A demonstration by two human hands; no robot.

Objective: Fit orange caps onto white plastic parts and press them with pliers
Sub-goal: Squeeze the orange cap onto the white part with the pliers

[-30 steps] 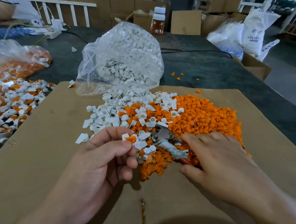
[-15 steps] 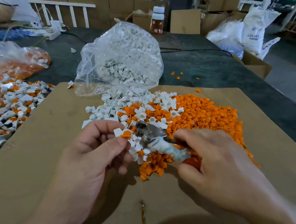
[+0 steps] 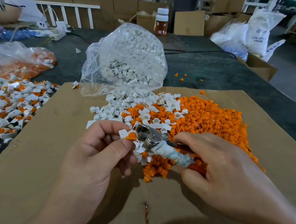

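My left hand pinches a white plastic part with an orange cap seated on it, between thumb and forefinger. My right hand grips the pliers by their wrapped and red handles. The metal jaws point left and sit right beside the capped part. Behind them a heap of loose orange caps and white parts covers the cardboard sheet.
A clear bag of white parts lies open behind the heaps. A pile of capped parts sits at the left, with a bag of orange pieces beyond. A bottle, boxes and sacks stand at the back.
My right hand picked the pliers up off the heap and brought their jaws left to the capped part. My left hand stayed holding the part, lifted slightly.
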